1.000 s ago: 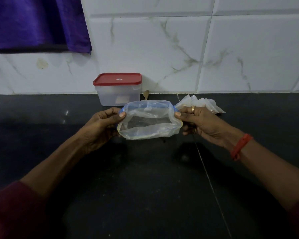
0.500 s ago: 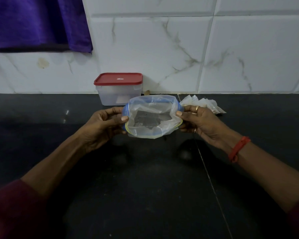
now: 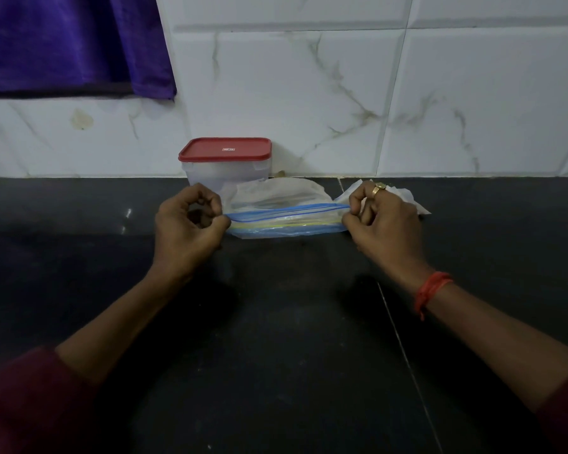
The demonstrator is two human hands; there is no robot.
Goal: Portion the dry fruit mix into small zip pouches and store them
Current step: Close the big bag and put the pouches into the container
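Note:
A clear zip pouch (image 3: 276, 204) with a blue and yellow zip strip is stretched flat between my hands, low over the black counter. My left hand (image 3: 186, 224) pinches the pouch's left end with curled fingers. The right end is pinched by my right hand (image 3: 382, 221), which wears a ring. The zip strip faces me and runs nearly straight from hand to hand. I cannot make out anything inside the pouch.
A clear plastic box with a red lid (image 3: 225, 149) stands behind the pouch against the tiled wall. Some crumpled clear pouches (image 3: 410, 201) lie behind my right hand. A purple cloth (image 3: 69, 40) hangs at the upper left. A seam (image 3: 404, 352) crosses the black counter.
The pouch's mouth was held wide open; now my hands have pulled apart and lowered, drawing the zip strip flat and nearly straight.

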